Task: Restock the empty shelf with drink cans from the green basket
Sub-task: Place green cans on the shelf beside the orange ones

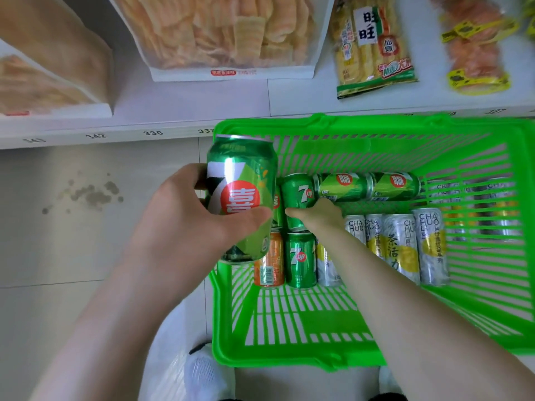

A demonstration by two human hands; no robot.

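Observation:
A green basket (292, 354) stands on the floor below me with several cans lying in it. My left hand (185, 215) holds a green 7up can (241, 192) upright above the basket's left rim. My right hand (318, 215) is down inside the basket, fingers closed around another green 7up can (298, 192). Two more green cans (367, 186) lie end to end behind it. An orange can (269, 261) and a green can (301, 260) lie in front. Several silver and yellow tea cans (405, 244) lie to the right.
A white shelf (173, 111) runs across the top, loaded with snack bags: crackers (225, 33), a yellow and green pack (370, 47), an orange pack (474, 44). Grey tiled floor (72, 227) lies to the left. My white shoes (208, 374) stand by the basket's near edge.

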